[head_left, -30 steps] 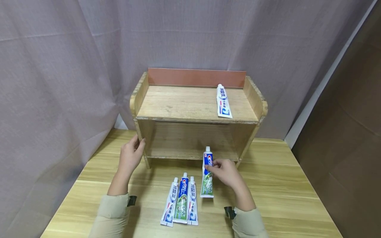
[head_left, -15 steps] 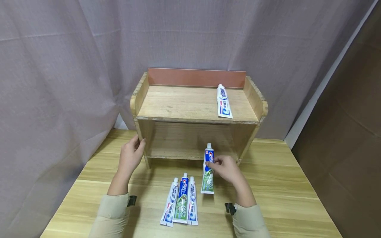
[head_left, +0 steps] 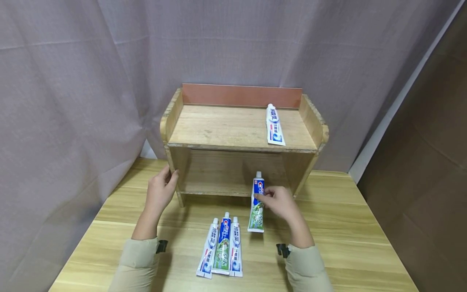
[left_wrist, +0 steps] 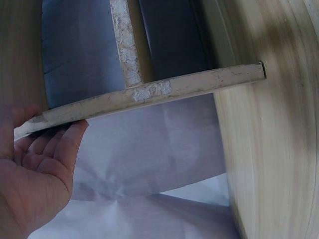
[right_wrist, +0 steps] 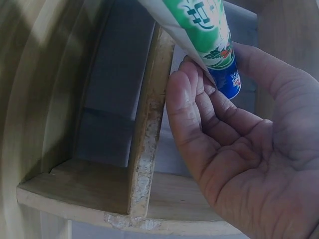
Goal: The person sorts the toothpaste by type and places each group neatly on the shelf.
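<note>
My right hand pinches a blue-and-green toothpaste tube between thumb and fingers, cap up, in front of the wooden shelf's lower opening. In the right wrist view the tube lies across the fingers, its blue end beside the thumb. My left hand holds the front edge of the shelf's left side panel, thumb on one face and fingers on the other. A white toothpaste tube lies on the top board, toward the right, cap to the back.
Three tubes lie side by side on the wooden table before the shelf: a white one, a blue-and-green one and another white one. A grey curtain hangs behind; a brown panel stands at the right.
My right hand has lifted the blue-and-green tube and moved it slightly forward and right, toward the lower opening. The left hand has stayed on the side panel.
</note>
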The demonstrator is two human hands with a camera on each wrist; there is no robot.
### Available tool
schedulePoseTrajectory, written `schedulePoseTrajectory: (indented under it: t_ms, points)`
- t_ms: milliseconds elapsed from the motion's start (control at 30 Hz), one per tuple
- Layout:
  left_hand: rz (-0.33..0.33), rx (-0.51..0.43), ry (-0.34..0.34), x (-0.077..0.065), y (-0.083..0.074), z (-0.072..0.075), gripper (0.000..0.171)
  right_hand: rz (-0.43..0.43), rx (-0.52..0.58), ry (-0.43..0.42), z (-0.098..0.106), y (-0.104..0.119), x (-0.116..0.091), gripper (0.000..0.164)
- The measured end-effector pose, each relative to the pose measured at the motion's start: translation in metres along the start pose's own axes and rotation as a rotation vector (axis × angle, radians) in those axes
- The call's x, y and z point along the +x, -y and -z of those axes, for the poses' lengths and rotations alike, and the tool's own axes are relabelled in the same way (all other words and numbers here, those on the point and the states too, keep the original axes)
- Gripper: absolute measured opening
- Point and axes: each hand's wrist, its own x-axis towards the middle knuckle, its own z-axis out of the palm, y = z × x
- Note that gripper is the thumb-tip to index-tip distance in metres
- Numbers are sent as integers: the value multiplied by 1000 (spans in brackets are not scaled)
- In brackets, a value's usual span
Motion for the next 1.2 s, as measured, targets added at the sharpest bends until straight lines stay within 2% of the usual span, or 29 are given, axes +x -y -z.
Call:
schedulePoseTrajectory:
  t_ms: [567,833,1200]
  points:
    - [-10,-10,-5,0,2,-1,31,-20,-22,-6,8,7,11,31]
    - [12,3,6,0,2,0,31,-13,-42,-9,12,8,17,31]
    - [-2,2,12,1,2,0,30,-39,-6,-6,18,12,28,33]
